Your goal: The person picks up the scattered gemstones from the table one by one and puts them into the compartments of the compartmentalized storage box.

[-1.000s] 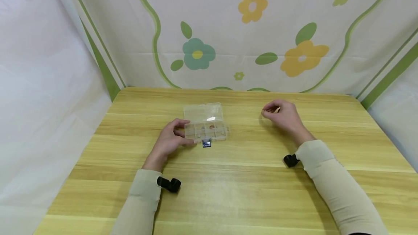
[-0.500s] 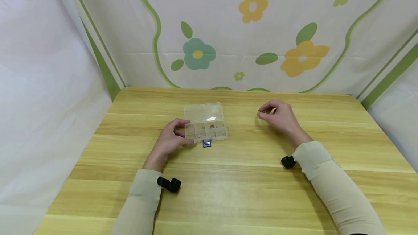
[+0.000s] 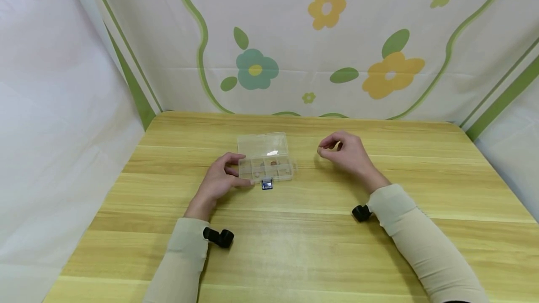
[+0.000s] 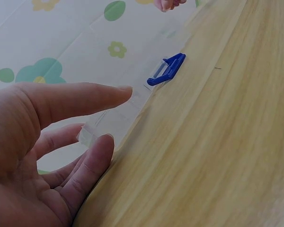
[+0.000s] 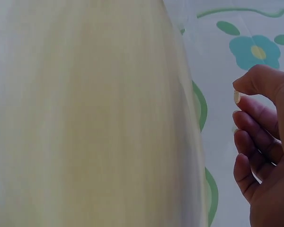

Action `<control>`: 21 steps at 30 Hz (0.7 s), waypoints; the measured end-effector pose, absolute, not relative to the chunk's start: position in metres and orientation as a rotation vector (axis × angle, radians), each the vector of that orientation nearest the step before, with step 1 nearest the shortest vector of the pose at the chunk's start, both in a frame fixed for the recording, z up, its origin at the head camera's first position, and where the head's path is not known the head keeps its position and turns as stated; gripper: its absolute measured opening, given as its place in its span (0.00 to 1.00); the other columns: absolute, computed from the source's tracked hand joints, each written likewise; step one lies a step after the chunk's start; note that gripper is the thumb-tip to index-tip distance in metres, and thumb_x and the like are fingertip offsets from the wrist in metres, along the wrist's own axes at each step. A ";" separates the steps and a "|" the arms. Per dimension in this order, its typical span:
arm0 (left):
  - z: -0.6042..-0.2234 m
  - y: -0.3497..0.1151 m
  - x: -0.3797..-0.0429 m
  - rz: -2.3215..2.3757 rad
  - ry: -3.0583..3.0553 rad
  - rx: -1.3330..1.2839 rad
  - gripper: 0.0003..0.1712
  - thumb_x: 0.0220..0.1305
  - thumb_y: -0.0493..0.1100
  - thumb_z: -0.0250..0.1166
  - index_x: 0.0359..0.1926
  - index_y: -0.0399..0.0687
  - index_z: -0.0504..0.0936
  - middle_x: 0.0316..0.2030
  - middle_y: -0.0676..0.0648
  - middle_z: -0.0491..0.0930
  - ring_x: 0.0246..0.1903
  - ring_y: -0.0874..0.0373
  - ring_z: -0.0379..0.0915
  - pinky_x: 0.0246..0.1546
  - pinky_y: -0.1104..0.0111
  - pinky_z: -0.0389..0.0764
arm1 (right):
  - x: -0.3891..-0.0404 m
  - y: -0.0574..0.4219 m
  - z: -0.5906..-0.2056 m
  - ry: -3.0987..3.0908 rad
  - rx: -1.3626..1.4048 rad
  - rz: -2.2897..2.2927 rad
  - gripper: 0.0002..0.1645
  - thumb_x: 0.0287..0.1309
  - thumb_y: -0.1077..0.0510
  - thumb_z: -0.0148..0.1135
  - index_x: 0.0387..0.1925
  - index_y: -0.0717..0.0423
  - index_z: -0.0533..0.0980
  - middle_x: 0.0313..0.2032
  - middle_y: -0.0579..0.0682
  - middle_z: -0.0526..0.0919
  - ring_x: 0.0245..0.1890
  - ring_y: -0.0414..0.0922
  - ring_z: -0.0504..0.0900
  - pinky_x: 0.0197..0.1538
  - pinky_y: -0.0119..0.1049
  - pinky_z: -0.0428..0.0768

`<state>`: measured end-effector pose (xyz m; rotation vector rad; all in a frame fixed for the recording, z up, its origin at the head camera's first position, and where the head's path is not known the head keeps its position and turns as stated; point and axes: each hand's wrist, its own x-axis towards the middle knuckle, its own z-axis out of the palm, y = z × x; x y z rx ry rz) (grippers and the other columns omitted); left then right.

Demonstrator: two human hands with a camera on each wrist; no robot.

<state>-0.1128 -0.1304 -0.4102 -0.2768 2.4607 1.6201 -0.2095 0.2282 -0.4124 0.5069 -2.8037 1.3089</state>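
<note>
A clear plastic compartment box (image 3: 265, 170) lies on the table with its clear lid (image 3: 262, 146) raised at the back. My left hand (image 3: 217, 177) holds the box's left end, thumb along the front side and fingers toward the back. A blue latch (image 4: 168, 70) sticks out from the front of the box. Several small pieces lie in the compartments, among them a brown one (image 3: 273, 163). To the right of the box, my right hand (image 3: 344, 152) is over the table. Its thumb and index finger pinch a tiny pale piece (image 5: 236, 97), whose kind is too small to make out.
The wooden table (image 3: 294, 247) reaches back to a white flowered curtain (image 3: 294, 36). Another white cloth (image 3: 63, 130) hangs at the left side. A black wrist camera (image 3: 219, 237) sits by the left cuff, another black wrist camera (image 3: 361, 212) by the right.
My right hand has moved left toward the box, still pinching the tiny pale piece. The left hand and the box have stayed in place.
</note>
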 end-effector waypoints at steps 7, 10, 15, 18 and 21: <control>-0.410 -0.131 -0.113 1.626 2.463 -0.268 0.44 0.51 0.37 0.85 0.70 0.52 0.80 0.64 0.42 0.77 0.52 0.47 0.74 0.48 0.63 0.74 | -0.204 0.214 -0.411 -2.792 0.565 1.342 0.04 0.64 0.55 0.75 0.40 0.48 0.89 0.42 0.47 0.87 0.44 0.45 0.80 0.45 0.36 0.77; -0.410 -0.131 -0.114 1.626 2.461 -0.273 0.44 0.51 0.37 0.85 0.70 0.52 0.80 0.64 0.43 0.77 0.52 0.47 0.74 0.48 0.63 0.74 | -0.201 0.210 -0.411 -2.792 0.575 1.352 0.04 0.64 0.55 0.75 0.40 0.47 0.89 0.41 0.47 0.87 0.43 0.45 0.80 0.45 0.36 0.77; -0.410 -0.131 -0.114 1.622 2.468 -0.275 0.43 0.51 0.36 0.84 0.70 0.53 0.80 0.64 0.43 0.78 0.52 0.47 0.74 0.48 0.63 0.74 | -0.198 0.204 -0.410 -2.780 0.588 1.383 0.04 0.63 0.55 0.76 0.39 0.47 0.89 0.39 0.46 0.87 0.42 0.45 0.81 0.44 0.35 0.77; -0.410 -0.131 -0.114 1.622 2.471 -0.276 0.43 0.51 0.36 0.84 0.69 0.53 0.80 0.63 0.43 0.78 0.52 0.47 0.74 0.48 0.63 0.74 | -0.197 0.202 -0.410 -2.770 0.605 1.389 0.03 0.62 0.56 0.77 0.38 0.46 0.89 0.39 0.46 0.87 0.42 0.46 0.81 0.44 0.35 0.77; -0.411 -0.131 -0.114 1.625 2.468 -0.278 0.43 0.51 0.36 0.85 0.69 0.53 0.80 0.64 0.43 0.78 0.52 0.47 0.74 0.48 0.63 0.74 | -0.196 0.198 -0.410 -2.762 0.627 1.397 0.03 0.61 0.56 0.77 0.37 0.47 0.89 0.39 0.47 0.88 0.42 0.46 0.81 0.44 0.34 0.76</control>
